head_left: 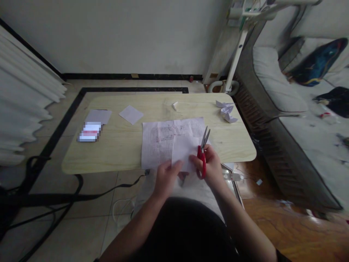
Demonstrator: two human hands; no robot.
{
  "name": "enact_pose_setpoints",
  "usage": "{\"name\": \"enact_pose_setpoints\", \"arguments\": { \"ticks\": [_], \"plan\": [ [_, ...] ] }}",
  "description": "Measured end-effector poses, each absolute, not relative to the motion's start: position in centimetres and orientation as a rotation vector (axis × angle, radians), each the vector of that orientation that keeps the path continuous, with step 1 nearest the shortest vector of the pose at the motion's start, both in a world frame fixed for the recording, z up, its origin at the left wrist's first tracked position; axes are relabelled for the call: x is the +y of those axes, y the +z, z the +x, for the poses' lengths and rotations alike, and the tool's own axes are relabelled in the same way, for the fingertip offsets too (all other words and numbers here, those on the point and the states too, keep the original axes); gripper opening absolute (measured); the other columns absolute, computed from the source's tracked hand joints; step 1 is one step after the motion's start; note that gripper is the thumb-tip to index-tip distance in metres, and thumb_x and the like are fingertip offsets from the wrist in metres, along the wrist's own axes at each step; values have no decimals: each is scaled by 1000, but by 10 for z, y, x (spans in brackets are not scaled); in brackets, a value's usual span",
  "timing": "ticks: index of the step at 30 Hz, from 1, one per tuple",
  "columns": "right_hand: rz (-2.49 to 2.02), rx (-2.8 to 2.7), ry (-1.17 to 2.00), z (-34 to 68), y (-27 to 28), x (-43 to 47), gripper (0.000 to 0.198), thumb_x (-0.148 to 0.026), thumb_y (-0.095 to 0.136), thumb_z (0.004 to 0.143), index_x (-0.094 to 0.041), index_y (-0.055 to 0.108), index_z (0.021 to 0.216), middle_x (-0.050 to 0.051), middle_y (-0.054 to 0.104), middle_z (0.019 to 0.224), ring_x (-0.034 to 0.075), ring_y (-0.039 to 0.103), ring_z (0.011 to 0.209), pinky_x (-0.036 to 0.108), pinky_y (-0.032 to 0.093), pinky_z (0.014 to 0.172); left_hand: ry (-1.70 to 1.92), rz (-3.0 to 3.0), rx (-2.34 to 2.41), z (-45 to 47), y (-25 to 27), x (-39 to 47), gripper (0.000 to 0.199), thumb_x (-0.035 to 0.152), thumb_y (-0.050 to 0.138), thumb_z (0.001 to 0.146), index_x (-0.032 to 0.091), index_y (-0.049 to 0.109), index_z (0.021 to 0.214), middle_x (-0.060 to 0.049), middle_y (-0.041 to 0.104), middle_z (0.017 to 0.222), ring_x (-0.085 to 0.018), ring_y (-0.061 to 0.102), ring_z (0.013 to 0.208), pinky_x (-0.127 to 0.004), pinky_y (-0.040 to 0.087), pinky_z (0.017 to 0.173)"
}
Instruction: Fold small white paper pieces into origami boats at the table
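- Gripping white sheet (182, 148) by near-left corner in left hand (165, 177).
- Grasping red scissors (203, 164) in right hand (213, 165), with blades parted toward far side; pressing thumb on sheet.
- Holding sheet over printed paper (154, 145), at near edge of worktop (117, 149).
- Also: folded paper pieces (227, 110), far right.

Your left hand (165, 178) had fingers partly hidden behind white paper (184, 149), which covered part of printed sheet (154, 145); print was too small for you to read. Screen of phone (89, 132) was pixelated; sofa (313, 145) was cut off at right.
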State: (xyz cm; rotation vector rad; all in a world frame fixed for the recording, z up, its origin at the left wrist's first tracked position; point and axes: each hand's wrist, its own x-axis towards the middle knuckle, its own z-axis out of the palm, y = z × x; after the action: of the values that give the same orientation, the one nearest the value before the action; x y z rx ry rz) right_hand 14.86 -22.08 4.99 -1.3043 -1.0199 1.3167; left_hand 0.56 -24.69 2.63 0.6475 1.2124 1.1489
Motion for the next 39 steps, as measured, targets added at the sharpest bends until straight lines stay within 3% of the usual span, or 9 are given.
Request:
{"name": "enact_pose_setpoints", "arguments": {
  "ticks": [2, 5, 8, 13, 18, 22, 27, 33, 39],
  "plan": [
    [-1301, -1065, 1405, 156, 56, -217, 35, -32, 74, 65, -23, 43, 77, -10, 45, 56, 8, 40, 44, 21, 33, 41, 1191, 561, 1107, 0, 28, -246, 31, 46, 75, 71, 15, 71, 76, -7, 70, 69, -21, 68, 67, -28, 49, 58],
    [-1277, -1162, 1540, 162, 61, -215, 35, -33, 75, 66, -23, 43, 77, -10, 44, 55, 7, 39, 43, 21, 32, 39, 1266, 429, 997, -1, 32, -238, 51, 65, 60, 76, 19, 71, 93, -11, 73, 90, -28, 68, 92, -36, 53, 74],
    [-1265, -1262, 1533, 158, 59, -215, 32, -31, 73, 67, -23, 43, 76, -8, 47, 57, 8, 40, 45, 21, 32, 41, 1215, 249, 807, 6, 33, -229, 55, 62, 58, 77, 17, 69, 104, -13, 73, 98, -33, 64, 105, -42, 52, 84],
    [-1429, -1476, 1147, 160, 57, -215, 21, -26, 70, 72, -20, 53, 83, -2, 57, 68, 13, 51, 60, 26, 42, 54, 1163, 86, 751, 16, 34, -220, 41, 43, 60, 80, 13, 68, 107, -15, 72, 108, -33, 62, 111, -44, 50, 91],
    [-1609, -1572, 739, 180, 67, -226, 30, -33, 71, 76, -19, 60, 100, 4, 63, 81, 18, 58, 71, 32, 48, 66, 1338, 119, 621, 5, 44, -212, 51, 53, 51, 86, 19, 60, 123, -14, 63, 127, -33, 57, 120, -50, 47, 93],
    [-1542, -1850, 651, 173, 68, -239, 27, -24, 68, 76, -20, 60, 101, 7, 64, 91, 22, 61, 81, 35, 49, 73, 1345, 107, 645, 1, 51, -205, 65, 70, 45, 81, 21, 60, 121, -15, 62, 128, -35, 54, 123, -52, 48, 91],
    [-1493, -1964, 620, 154, 60, -245, 28, -19, 64, 76, -20, 54, 102, 8, 62, 93, 24, 59, 84, 37, 49, 74, 1337, 87, 639, 5, 53, -200, 60, 67, 48, 81, 22, 62, 119, -14, 64, 123, -35, 54, 121, -53, 47, 91],
    [-1473, -2018, 678, 148, 57, -251, 26, -19, 62, 78, -21, 51, 101, 8, 61, 92, 24, 58, 83, 38, 48, 73, 1372, 102, 716, 8, 53, -195, 75, 81, 42, 75, 19, 65, 111, -13, 68, 100, -31, 63, 100, -44, 52, 78],
    [-1483, -2026, 736, 144, 62, -261, 28, -18, 60, 79, -21, 50, 105, 8, 61, 94, 24, 58, 85, 37, 48, 73, 1370, 184, 741, 4, 60, -191, 65, 69, 42, 80, 17, 65, 112, -13, 66, 95, -27, 63, 89, -35, 49, 70]
  ]
}}
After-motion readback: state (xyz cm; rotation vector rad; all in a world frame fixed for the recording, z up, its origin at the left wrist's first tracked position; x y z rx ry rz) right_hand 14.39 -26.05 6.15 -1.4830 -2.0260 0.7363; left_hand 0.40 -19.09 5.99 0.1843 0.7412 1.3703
